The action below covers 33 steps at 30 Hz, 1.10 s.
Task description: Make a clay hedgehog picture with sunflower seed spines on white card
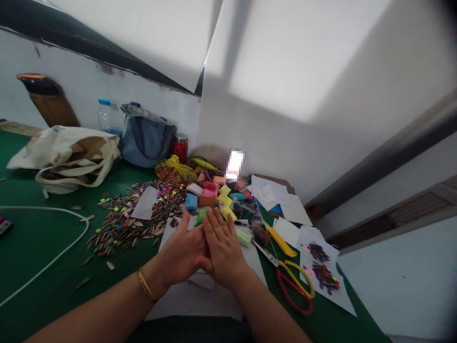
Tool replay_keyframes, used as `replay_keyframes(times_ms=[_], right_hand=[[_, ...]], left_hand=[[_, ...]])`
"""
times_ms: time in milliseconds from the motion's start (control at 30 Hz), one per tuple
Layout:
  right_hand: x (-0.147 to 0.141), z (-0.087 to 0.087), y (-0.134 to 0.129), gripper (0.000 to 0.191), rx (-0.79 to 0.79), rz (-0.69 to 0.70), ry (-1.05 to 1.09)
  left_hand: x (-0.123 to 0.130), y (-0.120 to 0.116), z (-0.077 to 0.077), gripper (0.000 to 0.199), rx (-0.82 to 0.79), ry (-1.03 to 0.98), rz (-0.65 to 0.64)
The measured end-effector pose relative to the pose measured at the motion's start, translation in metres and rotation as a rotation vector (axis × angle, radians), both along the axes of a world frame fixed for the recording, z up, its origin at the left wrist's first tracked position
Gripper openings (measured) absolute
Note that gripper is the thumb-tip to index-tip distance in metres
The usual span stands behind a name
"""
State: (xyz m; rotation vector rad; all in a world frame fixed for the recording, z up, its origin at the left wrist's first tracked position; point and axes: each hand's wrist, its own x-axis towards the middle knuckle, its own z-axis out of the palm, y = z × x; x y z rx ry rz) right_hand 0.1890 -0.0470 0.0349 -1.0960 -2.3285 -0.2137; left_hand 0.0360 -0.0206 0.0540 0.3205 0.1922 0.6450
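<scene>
My left hand (183, 252) is palm up over white paper (200, 302), its thumb stretched out and a gold bangle on the wrist. Across its fingers lies my right hand (224, 245), palm down with fingers extended. The palms touch or nearly touch, and whatever may be between them is hidden. Just beyond the fingertips are a green clay piece (201, 216) and several coloured clay packs (207, 200). A pale green pack (243, 237) sits right of my right hand.
Striped seeds (123, 236) with small coloured balls spread at left. Scissors (269, 256) and a yellow cutter (282, 242) lie at right, beside decorated paper (342, 297). Bags (148, 138), a red flask (180, 148) and a bright phone (234, 165) stand behind.
</scene>
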Motion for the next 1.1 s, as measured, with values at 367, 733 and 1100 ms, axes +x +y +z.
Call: replay_keyframes(times_ms=[367,733,1100], right_hand=[[-0.006,0.004,-0.005,0.082,-0.028,0.066,0.025],[-0.003,0.006,-0.004,0.042,-0.006,0.066,0.457],[0.009,0.001,-0.002,0.061,0.042,0.013,0.565]], left_hand=[[0.0,-0.001,0.0,0.081,-0.027,0.041,0.023],[-0.005,-0.002,0.01,0.076,0.079,0.069,0.059],[0.002,0.0,-0.01,0.036,0.393,0.667,0.229]])
